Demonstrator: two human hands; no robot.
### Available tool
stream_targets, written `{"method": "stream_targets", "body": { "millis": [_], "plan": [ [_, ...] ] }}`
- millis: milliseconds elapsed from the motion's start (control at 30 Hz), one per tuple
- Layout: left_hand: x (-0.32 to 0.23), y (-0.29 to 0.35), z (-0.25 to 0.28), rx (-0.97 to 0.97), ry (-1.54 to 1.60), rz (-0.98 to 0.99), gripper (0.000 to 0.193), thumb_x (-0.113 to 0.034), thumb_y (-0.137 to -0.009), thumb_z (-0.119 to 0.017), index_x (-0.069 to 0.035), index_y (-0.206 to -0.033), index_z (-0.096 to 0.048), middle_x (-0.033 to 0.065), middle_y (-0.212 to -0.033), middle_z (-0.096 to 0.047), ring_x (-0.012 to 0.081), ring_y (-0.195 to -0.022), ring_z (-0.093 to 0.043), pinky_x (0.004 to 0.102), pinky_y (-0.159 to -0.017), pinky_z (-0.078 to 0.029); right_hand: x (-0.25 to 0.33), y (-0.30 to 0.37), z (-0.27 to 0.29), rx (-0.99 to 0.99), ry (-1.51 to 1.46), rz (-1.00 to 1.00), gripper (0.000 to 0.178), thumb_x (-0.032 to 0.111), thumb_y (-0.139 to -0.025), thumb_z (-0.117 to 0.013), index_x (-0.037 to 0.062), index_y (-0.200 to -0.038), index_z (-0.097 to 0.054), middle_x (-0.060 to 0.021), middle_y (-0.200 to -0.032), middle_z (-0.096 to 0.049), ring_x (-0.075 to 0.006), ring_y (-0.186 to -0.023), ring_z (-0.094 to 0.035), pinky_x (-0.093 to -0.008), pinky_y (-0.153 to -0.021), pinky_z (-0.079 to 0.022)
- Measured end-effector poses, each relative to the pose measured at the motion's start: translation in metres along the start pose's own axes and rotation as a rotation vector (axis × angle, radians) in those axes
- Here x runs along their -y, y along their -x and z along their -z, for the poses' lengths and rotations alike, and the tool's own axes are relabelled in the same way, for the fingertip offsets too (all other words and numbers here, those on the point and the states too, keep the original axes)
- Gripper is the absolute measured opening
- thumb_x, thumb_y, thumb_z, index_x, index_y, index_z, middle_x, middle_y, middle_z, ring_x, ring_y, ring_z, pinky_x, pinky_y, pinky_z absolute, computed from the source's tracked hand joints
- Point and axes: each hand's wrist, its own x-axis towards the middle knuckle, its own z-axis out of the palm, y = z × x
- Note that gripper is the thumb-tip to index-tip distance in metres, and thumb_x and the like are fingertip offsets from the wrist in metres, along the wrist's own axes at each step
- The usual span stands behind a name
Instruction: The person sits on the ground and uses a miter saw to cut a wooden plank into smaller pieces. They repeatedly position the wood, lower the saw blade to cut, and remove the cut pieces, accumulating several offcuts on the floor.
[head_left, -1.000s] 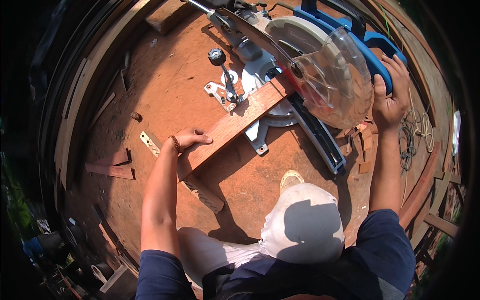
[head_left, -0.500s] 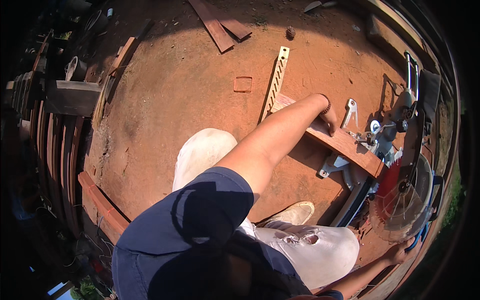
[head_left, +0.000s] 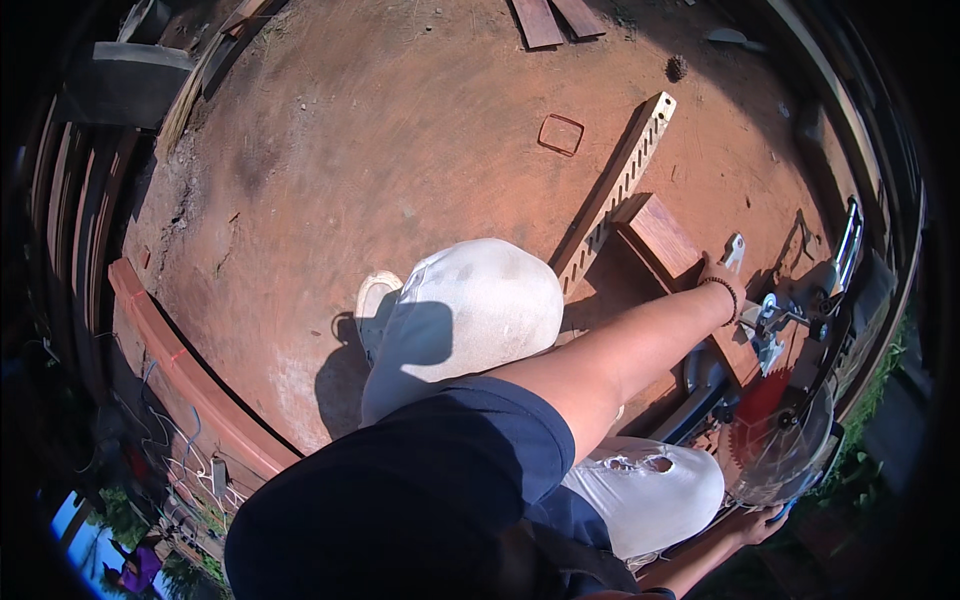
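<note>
A reddish-brown wooden board (head_left: 664, 237) lies across the bed of a mitre saw (head_left: 768, 345), on the right. My left hand (head_left: 716, 274), with a beaded bracelet at the wrist, grips the board close to the saw; its fingers are partly hidden. The red toothed saw blade (head_left: 756, 408) sits beside the board's near end, partly behind a clear round guard (head_left: 800, 455). At the lower right my right hand (head_left: 752, 525) is closed round the saw's blue handle (head_left: 779, 513). A pale slotted wooden bar (head_left: 618, 190) lies beside the board's far end.
My bent knees (head_left: 490, 300) come close to the work. A thin reddish square frame (head_left: 561, 135), a pine cone (head_left: 676, 68) and flat planks (head_left: 538, 22) lie on the dirt ground. A long timber beam (head_left: 190, 375) and stacked boards (head_left: 90, 210) line the left, with cables nearby.
My view has shifted, so the ground things appear elsewhere in the picture. My left hand has moved along the board nearer to the saw. My right hand remains on the handle.
</note>
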Motion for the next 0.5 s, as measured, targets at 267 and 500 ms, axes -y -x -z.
{"method": "stream_targets", "body": {
  "millis": [267, 500],
  "plan": [
    [0.015, 0.021, -0.004, -0.146, -0.041, -0.113, 0.042, -0.018, -0.092, -0.057, -0.006, -0.131, -0.063, 0.0185, -0.143, -0.052, 0.0388, -0.130, -0.052, 0.0701, -0.113, -0.019, 0.019, 0.005, 0.000, 0.047, 0.038, 0.008, 0.036, 0.026, -0.101, -0.059, -0.0034, -0.121, -0.064, -0.0160, -0.119, -0.067, -0.0260, -0.104, -0.064, -0.0359, -0.091, -0.051],
    [0.025, 0.050, 0.012, -0.105, -0.385, -0.265, 0.084, -0.039, -0.073, -0.082, -0.015, -0.145, -0.045, 0.0119, -0.130, -0.059, 0.0284, -0.130, -0.052, 0.0595, -0.118, -0.025, 0.021, 0.010, -0.007, -0.004, 0.035, 0.115, 0.036, 0.025, -0.099, -0.060, -0.0039, -0.121, -0.064, -0.0183, -0.125, -0.065, -0.0332, -0.119, -0.058, -0.0416, -0.105, -0.042]
  ]
}}
